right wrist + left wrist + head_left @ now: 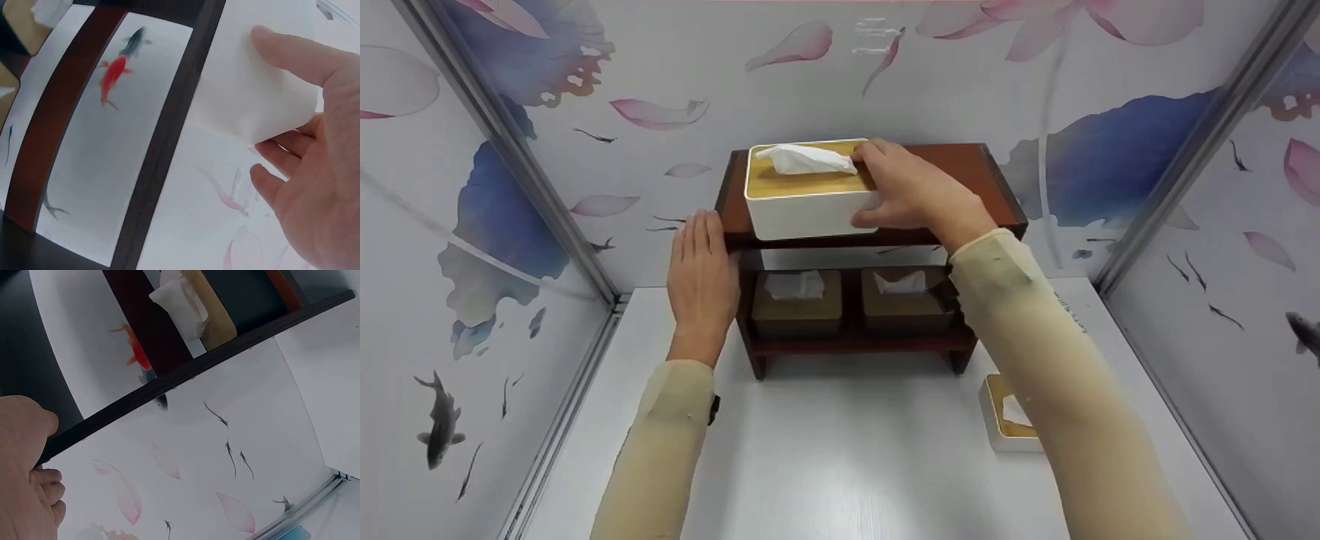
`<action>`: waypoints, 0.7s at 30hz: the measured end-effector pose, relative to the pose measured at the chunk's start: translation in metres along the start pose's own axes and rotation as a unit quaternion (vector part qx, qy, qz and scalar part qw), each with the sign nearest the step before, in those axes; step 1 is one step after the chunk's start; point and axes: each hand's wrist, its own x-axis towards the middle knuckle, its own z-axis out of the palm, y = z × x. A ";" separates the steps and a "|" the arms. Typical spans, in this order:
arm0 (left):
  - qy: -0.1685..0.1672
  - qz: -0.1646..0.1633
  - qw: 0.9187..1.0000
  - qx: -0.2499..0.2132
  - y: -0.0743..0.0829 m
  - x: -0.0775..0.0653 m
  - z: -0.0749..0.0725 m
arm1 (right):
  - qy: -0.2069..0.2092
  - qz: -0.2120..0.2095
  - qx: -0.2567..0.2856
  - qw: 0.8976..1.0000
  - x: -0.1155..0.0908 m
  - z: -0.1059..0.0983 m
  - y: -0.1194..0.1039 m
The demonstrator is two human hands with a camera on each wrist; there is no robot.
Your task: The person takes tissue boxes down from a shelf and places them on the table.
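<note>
A white tissue box (814,214) with a wood-coloured lid and a tissue sticking out is over the left part of the top board of a dark reddish-brown two-tier shelf (949,169). My right hand (919,187) grips the box's right end, thumb on the near face and fingers over the far side. In the right wrist view, a corner of the white tissue box (256,107) sits between thumb and fingers. At the shelf's left side, my left hand (703,277) holds the side panel's edge, with the thumb and fingers on opposite faces in the left wrist view.
Two tissue boxes, left (796,319) and right (906,311), stand side by side on the lower tier. Another tissue box (996,420) lies on the white table (840,450), partly behind the right sleeve. Printed panels (810,97) with metal corner rails enclose the table.
</note>
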 end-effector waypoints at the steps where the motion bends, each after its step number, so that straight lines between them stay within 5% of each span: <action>1: 0.002 -0.001 1.000 -0.001 -0.001 0.000 0.000 | -0.002 0.000 -0.002 1.000 -0.001 -0.001 0.000; 10: 0.024 -0.006 1.000 -0.008 -0.002 0.000 -0.001 | -0.011 0.031 0.017 0.999 -0.002 -0.007 -0.001; 21: 0.019 -0.002 1.000 0.006 0.002 0.000 0.001 | -0.056 0.007 0.051 0.997 0.018 -0.001 0.007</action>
